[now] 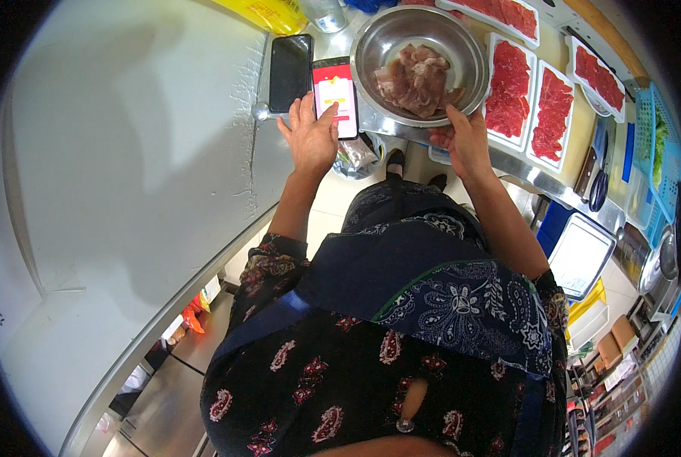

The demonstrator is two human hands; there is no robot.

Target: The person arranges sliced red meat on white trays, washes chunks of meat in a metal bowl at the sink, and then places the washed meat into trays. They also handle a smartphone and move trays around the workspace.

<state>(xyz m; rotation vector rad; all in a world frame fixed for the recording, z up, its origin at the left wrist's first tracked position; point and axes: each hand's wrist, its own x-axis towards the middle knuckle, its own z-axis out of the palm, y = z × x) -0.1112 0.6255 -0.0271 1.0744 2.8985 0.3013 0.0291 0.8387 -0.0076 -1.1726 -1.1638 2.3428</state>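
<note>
My left hand (313, 134) lies over the lower left edge of a smartphone (349, 117) with a lit red and white screen, its fingers apart and its thumb at the screen. Just left of that phone is a second smartphone (291, 74) with a dark screen. My right hand (465, 140) grips the near rim of a stainless steel bowl (369, 85), thumb at the rim and fingers below. Slices of pale, brownish meat (417, 80) lie in the bowl. Right of it, white trays hold slices of red meat (507, 88).
A knife (586, 170) and black-handled scissors (599, 188) lie on the counter at the right, beside a blue plastic basket (640, 128). A yellow bag (266, 14) is at the top. A plastic bag (359, 157) hangs below the counter edge. A large white surface (135, 143) spans the left.
</note>
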